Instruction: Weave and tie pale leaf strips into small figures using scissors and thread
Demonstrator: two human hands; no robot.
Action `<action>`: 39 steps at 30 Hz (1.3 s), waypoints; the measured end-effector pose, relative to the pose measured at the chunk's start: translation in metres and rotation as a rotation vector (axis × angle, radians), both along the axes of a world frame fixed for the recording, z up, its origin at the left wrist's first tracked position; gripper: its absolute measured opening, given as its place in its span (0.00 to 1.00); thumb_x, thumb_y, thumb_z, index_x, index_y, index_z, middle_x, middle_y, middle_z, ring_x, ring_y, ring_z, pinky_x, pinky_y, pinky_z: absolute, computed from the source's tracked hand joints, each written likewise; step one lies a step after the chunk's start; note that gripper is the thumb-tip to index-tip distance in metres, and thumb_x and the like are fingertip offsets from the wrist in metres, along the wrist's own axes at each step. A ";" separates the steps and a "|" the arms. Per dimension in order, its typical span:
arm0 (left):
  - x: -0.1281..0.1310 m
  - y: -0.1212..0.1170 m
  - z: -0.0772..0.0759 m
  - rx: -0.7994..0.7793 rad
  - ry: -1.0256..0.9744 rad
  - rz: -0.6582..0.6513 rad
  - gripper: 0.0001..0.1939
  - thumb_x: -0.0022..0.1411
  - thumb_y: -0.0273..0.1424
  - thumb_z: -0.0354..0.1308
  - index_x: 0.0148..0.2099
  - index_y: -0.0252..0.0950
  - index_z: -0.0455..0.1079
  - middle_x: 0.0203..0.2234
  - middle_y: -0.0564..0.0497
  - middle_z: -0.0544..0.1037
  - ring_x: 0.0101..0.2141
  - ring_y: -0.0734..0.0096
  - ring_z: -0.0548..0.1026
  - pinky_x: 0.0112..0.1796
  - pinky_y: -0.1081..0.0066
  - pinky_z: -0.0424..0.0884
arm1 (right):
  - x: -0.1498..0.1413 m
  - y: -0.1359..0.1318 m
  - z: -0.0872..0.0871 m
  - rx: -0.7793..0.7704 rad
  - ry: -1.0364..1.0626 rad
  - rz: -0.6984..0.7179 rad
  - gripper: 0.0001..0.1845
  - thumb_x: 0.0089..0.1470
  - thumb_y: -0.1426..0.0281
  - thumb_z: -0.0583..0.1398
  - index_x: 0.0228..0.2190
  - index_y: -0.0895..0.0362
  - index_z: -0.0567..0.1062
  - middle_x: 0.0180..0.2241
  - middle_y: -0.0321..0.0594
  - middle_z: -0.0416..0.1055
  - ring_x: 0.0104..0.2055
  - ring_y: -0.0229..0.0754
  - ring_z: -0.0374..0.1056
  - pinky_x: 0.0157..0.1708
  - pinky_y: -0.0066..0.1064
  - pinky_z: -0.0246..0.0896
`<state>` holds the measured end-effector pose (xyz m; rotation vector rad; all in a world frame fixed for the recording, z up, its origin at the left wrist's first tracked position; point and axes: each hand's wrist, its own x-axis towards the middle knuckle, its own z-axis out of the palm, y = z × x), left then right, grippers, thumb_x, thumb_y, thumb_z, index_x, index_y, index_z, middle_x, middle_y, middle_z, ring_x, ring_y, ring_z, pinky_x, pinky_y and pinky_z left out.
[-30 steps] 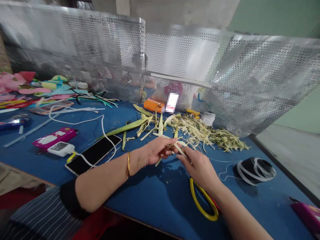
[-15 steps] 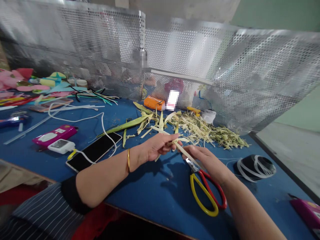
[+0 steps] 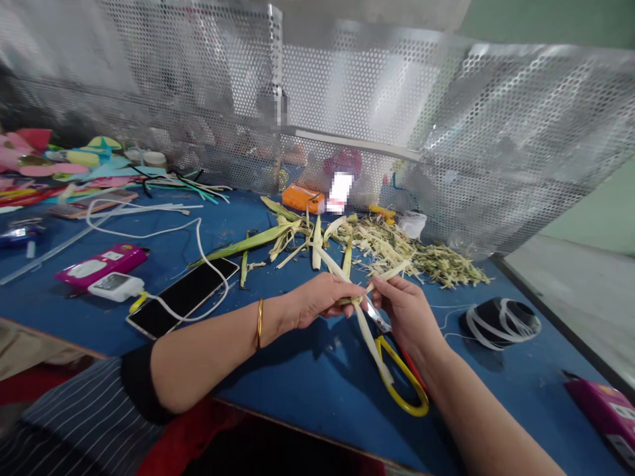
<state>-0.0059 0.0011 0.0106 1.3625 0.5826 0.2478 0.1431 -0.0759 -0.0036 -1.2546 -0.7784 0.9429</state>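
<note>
My left hand (image 3: 330, 295) is closed, pinching a knotted or plaited bit of pale husk strips (image 3: 356, 301) between thumb and fingers. One long strip (image 3: 370, 344) runs from it down toward me, across the scissors. Another strip (image 3: 333, 261) leads away toward the back. My right hand (image 3: 404, 304) pinches a third husk strip (image 3: 391, 272) just right of the knot, its free end pointing up and right. Beneath the right hand lie scissors (image 3: 419, 404) with one yellow and one red handle, the red one partly hidden by that hand.
Green husk leaves (image 3: 253, 243) and a heap of shredded husk (image 3: 391, 244) lie behind my hands. To the left are a black-screened phone (image 3: 183, 301), a white cable and a magenta device (image 3: 104, 264). A black spool (image 3: 501, 324) stands right. A perforated metal screen (image 3: 347, 92) borders the back.
My right hand has drawn back from over the scissors and now pinches a strip close to the knot. The strip it lay along now hangs free. My left hand keeps its hold.
</note>
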 end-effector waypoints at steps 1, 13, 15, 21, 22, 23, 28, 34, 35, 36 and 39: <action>0.000 -0.001 0.000 0.006 -0.005 -0.002 0.16 0.56 0.41 0.58 0.28 0.32 0.74 0.13 0.56 0.65 0.14 0.82 0.52 0.19 0.71 0.42 | 0.000 0.001 -0.001 0.016 0.003 -0.041 0.18 0.38 0.59 0.71 0.17 0.59 0.72 0.15 0.33 0.65 0.19 0.33 0.58 0.22 0.27 0.52; -0.002 0.001 0.001 0.044 0.016 -0.054 0.21 0.56 0.46 0.56 0.30 0.31 0.74 0.16 0.55 0.65 0.16 0.81 0.50 0.20 0.71 0.41 | 0.010 0.003 0.000 -0.030 -0.098 -0.044 0.22 0.36 0.52 0.69 0.18 0.58 0.73 0.15 0.34 0.65 0.17 0.34 0.57 0.20 0.28 0.53; -0.003 0.003 0.001 0.019 -0.008 -0.062 0.25 0.59 0.50 0.53 0.34 0.31 0.75 0.18 0.54 0.67 0.16 0.81 0.50 0.21 0.71 0.42 | 0.020 -0.001 0.007 -0.171 -0.333 0.023 0.26 0.42 0.47 0.65 0.15 0.58 0.72 0.12 0.34 0.62 0.15 0.34 0.56 0.18 0.29 0.51; -0.005 -0.001 0.008 0.104 0.028 -0.130 0.21 0.60 0.46 0.55 0.33 0.32 0.78 0.17 0.54 0.66 0.18 0.79 0.54 0.22 0.72 0.46 | 0.026 -0.012 0.023 0.038 -0.914 -0.167 0.18 0.51 0.55 0.61 0.22 0.55 0.76 0.19 0.36 0.69 0.23 0.38 0.62 0.23 0.29 0.53; -0.005 -0.004 0.009 0.119 0.032 -0.145 0.20 0.60 0.44 0.55 0.31 0.32 0.77 0.16 0.55 0.65 0.19 0.78 0.56 0.22 0.72 0.48 | 0.022 -0.011 0.023 0.058 -0.829 -0.036 0.16 0.51 0.55 0.61 0.24 0.55 0.77 0.23 0.37 0.71 0.25 0.39 0.65 0.25 0.29 0.57; -0.004 -0.007 0.009 0.139 0.036 -0.159 0.19 0.60 0.43 0.56 0.30 0.32 0.77 0.15 0.55 0.64 0.19 0.78 0.57 0.23 0.73 0.50 | 0.016 -0.011 0.021 0.043 -0.703 0.114 0.16 0.50 0.55 0.62 0.26 0.55 0.78 0.24 0.38 0.73 0.26 0.41 0.67 0.25 0.30 0.59; 0.001 -0.016 0.002 0.243 0.078 -0.130 0.15 0.58 0.35 0.57 0.22 0.34 0.73 0.12 0.55 0.66 0.18 0.78 0.60 0.23 0.73 0.54 | -0.005 -0.007 0.010 -0.100 -0.130 0.358 0.16 0.44 0.56 0.67 0.24 0.56 0.73 0.15 0.32 0.67 0.14 0.36 0.61 0.13 0.27 0.56; 0.000 -0.016 0.003 0.111 0.065 -0.185 0.10 0.56 0.32 0.57 0.27 0.34 0.76 0.14 0.54 0.71 0.16 0.78 0.64 0.22 0.74 0.59 | -0.009 -0.008 0.009 0.002 -0.132 0.126 0.16 0.41 0.60 0.69 0.18 0.56 0.71 0.12 0.30 0.64 0.13 0.32 0.56 0.12 0.24 0.50; 0.000 -0.016 0.003 0.108 0.064 -0.212 0.10 0.56 0.32 0.57 0.27 0.34 0.76 0.15 0.53 0.72 0.16 0.78 0.64 0.22 0.74 0.60 | -0.011 -0.008 0.009 0.028 -0.157 0.092 0.15 0.42 0.61 0.68 0.18 0.56 0.71 0.13 0.30 0.64 0.14 0.32 0.56 0.14 0.24 0.50; 0.000 -0.016 0.003 0.113 0.065 -0.235 0.11 0.56 0.33 0.57 0.25 0.34 0.76 0.16 0.53 0.73 0.16 0.78 0.64 0.22 0.74 0.60 | -0.012 -0.008 0.009 0.053 -0.178 0.062 0.15 0.42 0.62 0.68 0.18 0.57 0.71 0.13 0.30 0.63 0.15 0.31 0.56 0.16 0.24 0.50; -0.001 -0.016 0.001 0.150 0.062 -0.275 0.15 0.56 0.35 0.58 0.21 0.34 0.73 0.18 0.52 0.75 0.17 0.79 0.65 0.22 0.74 0.60 | -0.014 -0.006 0.009 0.086 -0.230 0.012 0.14 0.45 0.63 0.67 0.17 0.56 0.70 0.14 0.29 0.62 0.18 0.32 0.56 0.20 0.25 0.52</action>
